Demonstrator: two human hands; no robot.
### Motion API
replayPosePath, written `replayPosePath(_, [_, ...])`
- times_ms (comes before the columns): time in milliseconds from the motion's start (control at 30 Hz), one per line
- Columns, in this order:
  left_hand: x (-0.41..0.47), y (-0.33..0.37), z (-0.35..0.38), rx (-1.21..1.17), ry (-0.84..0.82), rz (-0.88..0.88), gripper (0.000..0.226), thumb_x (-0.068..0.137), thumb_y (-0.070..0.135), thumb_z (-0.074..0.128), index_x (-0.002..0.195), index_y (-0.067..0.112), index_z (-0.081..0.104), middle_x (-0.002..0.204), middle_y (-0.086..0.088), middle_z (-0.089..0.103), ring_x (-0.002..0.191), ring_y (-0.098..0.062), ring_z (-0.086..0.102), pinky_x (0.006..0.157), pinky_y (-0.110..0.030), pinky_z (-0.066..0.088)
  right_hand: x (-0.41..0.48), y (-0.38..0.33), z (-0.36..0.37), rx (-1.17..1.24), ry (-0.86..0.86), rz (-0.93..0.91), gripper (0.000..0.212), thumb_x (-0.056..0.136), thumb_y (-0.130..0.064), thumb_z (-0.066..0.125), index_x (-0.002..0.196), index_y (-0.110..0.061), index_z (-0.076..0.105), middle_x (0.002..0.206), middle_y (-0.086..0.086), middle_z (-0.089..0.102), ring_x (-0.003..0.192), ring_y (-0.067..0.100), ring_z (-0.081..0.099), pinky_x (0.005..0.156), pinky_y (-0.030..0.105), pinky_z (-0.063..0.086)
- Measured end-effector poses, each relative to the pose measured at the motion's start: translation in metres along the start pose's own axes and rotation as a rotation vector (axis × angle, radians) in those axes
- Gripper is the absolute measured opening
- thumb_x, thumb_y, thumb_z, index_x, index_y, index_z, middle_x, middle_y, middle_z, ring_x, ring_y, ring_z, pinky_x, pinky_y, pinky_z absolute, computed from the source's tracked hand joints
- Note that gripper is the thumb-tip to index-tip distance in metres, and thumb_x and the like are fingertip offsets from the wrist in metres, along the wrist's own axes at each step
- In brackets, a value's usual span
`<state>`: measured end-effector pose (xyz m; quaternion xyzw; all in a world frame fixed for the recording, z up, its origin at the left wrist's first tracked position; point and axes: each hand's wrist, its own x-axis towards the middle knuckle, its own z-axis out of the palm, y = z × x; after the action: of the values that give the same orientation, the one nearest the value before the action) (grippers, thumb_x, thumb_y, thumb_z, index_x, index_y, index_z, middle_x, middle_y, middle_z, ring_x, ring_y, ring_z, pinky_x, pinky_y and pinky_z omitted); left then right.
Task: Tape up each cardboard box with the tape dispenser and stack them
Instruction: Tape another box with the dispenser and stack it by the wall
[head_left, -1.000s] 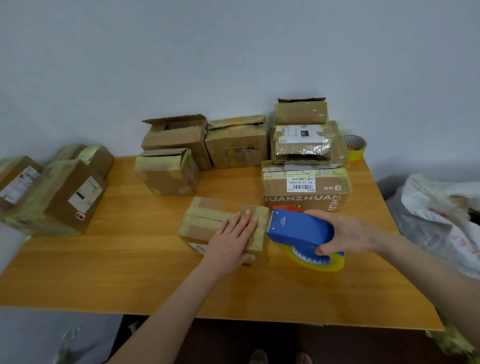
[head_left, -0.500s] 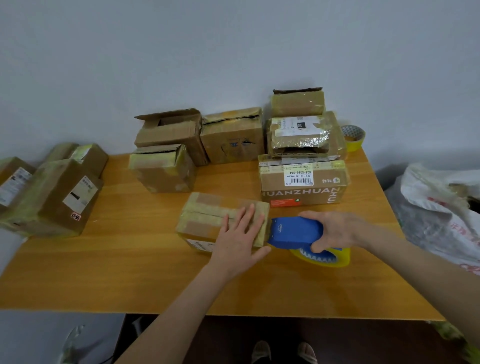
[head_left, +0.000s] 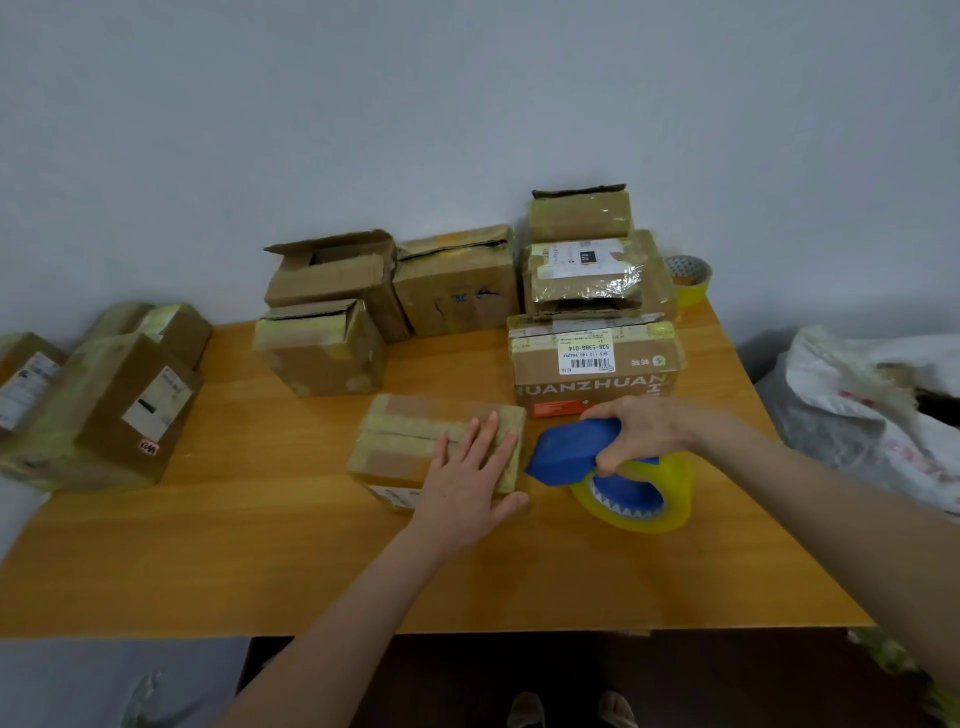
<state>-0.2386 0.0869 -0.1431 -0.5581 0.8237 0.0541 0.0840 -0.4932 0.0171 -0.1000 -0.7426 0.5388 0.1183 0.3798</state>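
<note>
A small flat cardboard box (head_left: 410, 441) with yellowish tape strips lies in the middle of the wooden table (head_left: 260, 561). My left hand (head_left: 470, 478) presses flat on its right half, fingers straight and spread. Just right of the box, my right hand (head_left: 644, 428) grips a blue tape dispenser (head_left: 571, 452) carrying a yellow tape roll (head_left: 670, 493). The dispenser's front end sits close to the box's right edge, and the roll rests on or near the tabletop.
A stack of three taped boxes (head_left: 592, 358) stands behind the dispenser, and a spare tape roll (head_left: 688, 280) sits at the back right. Open and taped boxes (head_left: 332, 291) line the wall; more boxes (head_left: 104, 415) lie at the left edge. A plastic bag (head_left: 872, 405) sits right of the table.
My right hand has lowered the dispenser off the box's right end and tilted it, so the roll now sits by the tabletop. My left hand stays pressed on the box.
</note>
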Motion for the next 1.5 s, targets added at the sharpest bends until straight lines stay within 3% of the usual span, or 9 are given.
replayPosePath(200, [0.001,0.007,-0.008,-0.131,0.032,-0.059,0.075,0.09,0.07,0.016,0.153,0.03,0.004,0.161,0.004,-0.007,0.148,-0.016,-0.007,0.117,-0.046,-0.006,-0.014,0.007,0.009,0.065,0.166,0.14,0.09,0.054,-0.054,0.068,0.138,-0.036,0.042,0.115,-0.007,0.057,0.1,0.019,0.057,0.088,0.041,0.053])
replayPosePath(367, [0.013,0.03,-0.012,-0.2,0.183,-0.264,0.068,0.094,0.054,0.042,0.151,0.022,0.022,0.154,0.001,0.023,0.141,-0.021,0.021,0.118,-0.05,0.012,-0.013,0.006,0.017,0.276,0.329,0.157,0.086,0.064,-0.046,0.075,0.142,-0.033,0.04,0.115,-0.004,0.056,0.097,0.018,0.058,0.082,0.036,0.052])
replayPosePath(633, [-0.004,0.011,-0.006,-0.28,0.209,-0.198,0.069,0.094,0.057,0.04,0.152,0.025,0.021,0.16,0.003,0.014,0.147,-0.015,0.006,0.118,-0.043,0.0,-0.007,0.009,0.025,0.476,0.474,0.147,0.074,0.068,-0.037,0.079,0.136,-0.031,0.047,0.113,-0.002,0.056,0.095,0.018,0.058,0.079,0.036,0.054])
replayPosePath(767, [-0.031,-0.004,0.001,-0.294,0.363,-0.544,0.067,0.094,0.055,0.043,0.149,0.022,0.027,0.158,-0.008,0.016,0.147,-0.025,0.013,0.118,-0.047,0.009,-0.005,-0.001,0.019,0.496,0.535,0.107,0.075,0.07,-0.035,0.079,0.137,-0.031,0.045,0.118,-0.001,0.055,0.1,0.021,0.057,0.084,0.041,0.054])
replayPosePath(900, [-0.04,-0.018,-0.003,-0.791,0.311,-0.886,0.089,0.089,0.049,0.059,0.152,0.012,0.01,0.158,-0.016,0.002,0.142,-0.036,0.021,0.11,-0.048,0.031,0.001,-0.019,0.015,0.469,0.572,0.05,0.072,0.071,-0.032,0.078,0.135,-0.035,0.045,0.116,-0.002,0.056,0.099,0.023,0.057,0.085,0.045,0.053])
replayPosePath(1000, [-0.029,-0.031,-0.006,-1.022,0.321,-0.835,0.089,0.09,0.037,0.063,0.154,0.014,0.006,0.16,-0.013,-0.001,0.14,-0.033,0.028,0.111,-0.046,0.033,0.005,-0.031,0.015,0.452,0.547,0.017,0.069,0.071,-0.031,0.078,0.131,-0.036,0.045,0.114,-0.002,0.056,0.096,0.022,0.058,0.082,0.042,0.054])
replayPosePath(1167, [-0.001,-0.066,-0.031,-0.982,0.284,-0.575,0.064,0.095,0.017,0.058,0.15,0.017,0.027,0.157,-0.007,0.024,0.139,-0.019,0.032,0.113,-0.038,0.032,0.006,-0.042,0.016,0.47,0.397,-0.054,0.067,0.067,-0.028,0.081,0.126,-0.037,0.049,0.109,-0.006,0.055,0.094,0.016,0.058,0.081,0.036,0.053])
replayPosePath(1333, [0.001,-0.054,-0.027,-0.696,-0.001,-0.4,0.094,0.072,0.046,0.077,0.15,0.032,0.026,0.161,-0.003,-0.011,0.148,-0.026,0.005,0.118,-0.047,0.022,0.013,-0.054,0.026,0.496,0.346,-0.085,0.073,0.068,-0.023,0.081,0.134,-0.031,0.05,0.113,-0.004,0.056,0.095,0.012,0.058,0.073,0.026,0.05])
replayPosePath(1500, [-0.005,-0.062,-0.019,-0.427,0.04,-0.329,0.075,0.086,0.031,0.069,0.147,0.043,0.027,0.161,-0.001,-0.01,0.141,-0.024,0.028,0.11,-0.036,0.035,0.01,-0.051,0.018,0.55,0.332,-0.092,0.071,0.068,-0.017,0.081,0.13,-0.034,0.051,0.114,-0.004,0.055,0.098,0.013,0.058,0.077,0.027,0.051])
